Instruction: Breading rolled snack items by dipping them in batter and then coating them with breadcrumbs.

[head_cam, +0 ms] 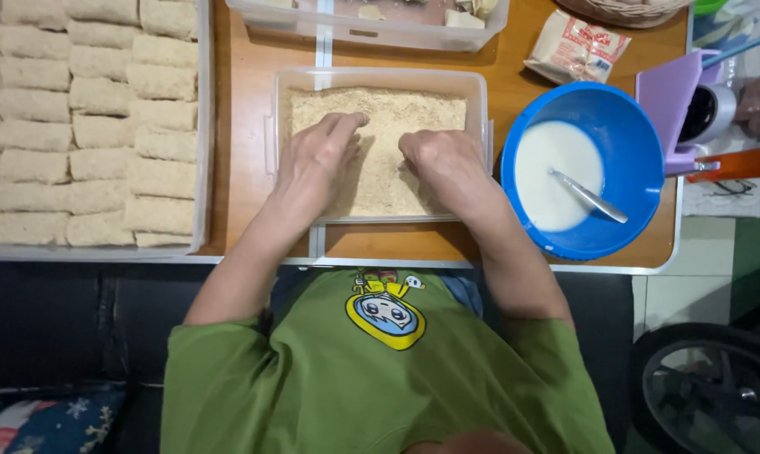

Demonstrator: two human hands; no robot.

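Both hands are down in the clear tub of breadcrumbs (378, 84) at the bench's near edge: the left hand (317, 160) lies flat, fingers together, and the right hand (439, 160) is curled in the crumbs; whether either grips anything is hidden. A tray of crumbed rolls (94, 118) sits left, a blue bowl of white batter (632, 143) right.

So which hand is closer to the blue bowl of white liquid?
Right. The right hand is in the crumb container, on the side by the blue bowl; the left hand is farther away, across the container.
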